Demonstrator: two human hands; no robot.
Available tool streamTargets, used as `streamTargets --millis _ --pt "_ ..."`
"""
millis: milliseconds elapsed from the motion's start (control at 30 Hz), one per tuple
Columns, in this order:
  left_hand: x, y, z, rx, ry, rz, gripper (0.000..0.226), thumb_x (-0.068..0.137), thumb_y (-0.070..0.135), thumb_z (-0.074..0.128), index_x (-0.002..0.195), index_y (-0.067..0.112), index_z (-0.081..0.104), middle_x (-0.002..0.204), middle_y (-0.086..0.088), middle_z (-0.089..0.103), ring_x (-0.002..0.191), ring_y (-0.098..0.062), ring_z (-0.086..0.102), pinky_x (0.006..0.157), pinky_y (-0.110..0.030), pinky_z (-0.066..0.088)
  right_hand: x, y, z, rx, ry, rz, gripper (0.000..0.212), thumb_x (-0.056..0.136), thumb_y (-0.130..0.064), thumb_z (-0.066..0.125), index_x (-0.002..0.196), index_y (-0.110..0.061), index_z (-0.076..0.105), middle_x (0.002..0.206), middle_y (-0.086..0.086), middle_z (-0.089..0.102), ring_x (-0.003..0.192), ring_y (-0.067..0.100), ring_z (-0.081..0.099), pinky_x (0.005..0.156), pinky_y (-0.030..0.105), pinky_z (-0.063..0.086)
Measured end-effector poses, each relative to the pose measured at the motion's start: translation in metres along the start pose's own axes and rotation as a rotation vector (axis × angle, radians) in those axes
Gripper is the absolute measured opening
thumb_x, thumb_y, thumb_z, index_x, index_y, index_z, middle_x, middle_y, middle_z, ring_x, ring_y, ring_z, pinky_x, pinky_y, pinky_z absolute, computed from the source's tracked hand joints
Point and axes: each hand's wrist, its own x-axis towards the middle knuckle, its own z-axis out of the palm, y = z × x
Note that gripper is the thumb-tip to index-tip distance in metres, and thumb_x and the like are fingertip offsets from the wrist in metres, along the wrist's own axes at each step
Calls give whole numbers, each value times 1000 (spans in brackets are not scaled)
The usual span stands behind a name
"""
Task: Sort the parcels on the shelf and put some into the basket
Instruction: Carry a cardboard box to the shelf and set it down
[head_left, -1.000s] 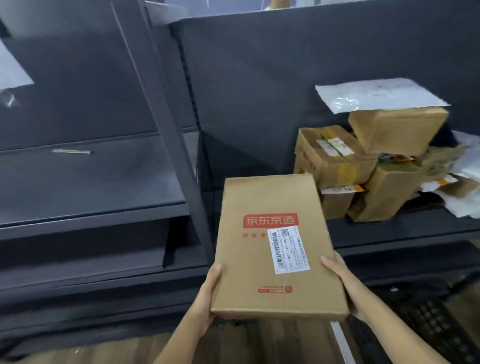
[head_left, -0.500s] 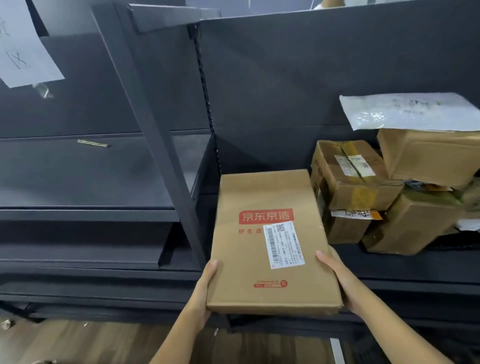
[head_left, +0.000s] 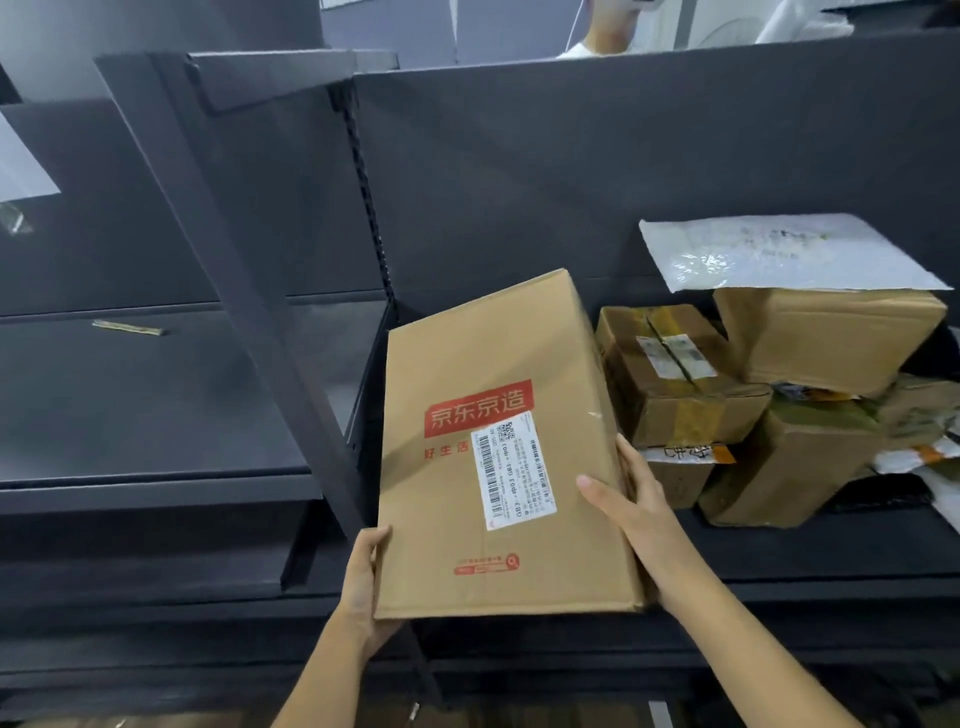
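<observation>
Cardboard parcel (head_left: 498, 447) held by both hands at the near edge of the dark shelf (head_left: 810, 551).

Left hand (head_left: 363, 582) clasps its near left corner, fingers hidden beneath; right hand (head_left: 631, 499) presses flat against its right side, thumb on top beside the white shipping label (head_left: 514, 470). On the shelf just right sits a heap of brown boxes (head_left: 675, 379), one touching the parcel's far side, with a white mailer bag (head_left: 779, 254) lying on the topmost box. No basket is in view.
</observation>
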Motion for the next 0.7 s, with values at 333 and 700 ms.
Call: streamTargets --millis 333,700 --pt "-27 15 31 544 -229 198 78 74 65 64 142 47 31 136 13 57 120 -11 59 87 -28 55 22 45 -49 308 -78 271 57 74 -51 63 125 -27 55 109 10 72 94 26 71 66 35 58" --pt "-28 21 33 597 -120 250 91 68 70 63 144 58 14 148 17 33 132 -9 43 112 -42 37 54 63 -44 375 -82 413 51 66 -53 68 104 -18 69 100 19 73 81 34 73 56 38 58"
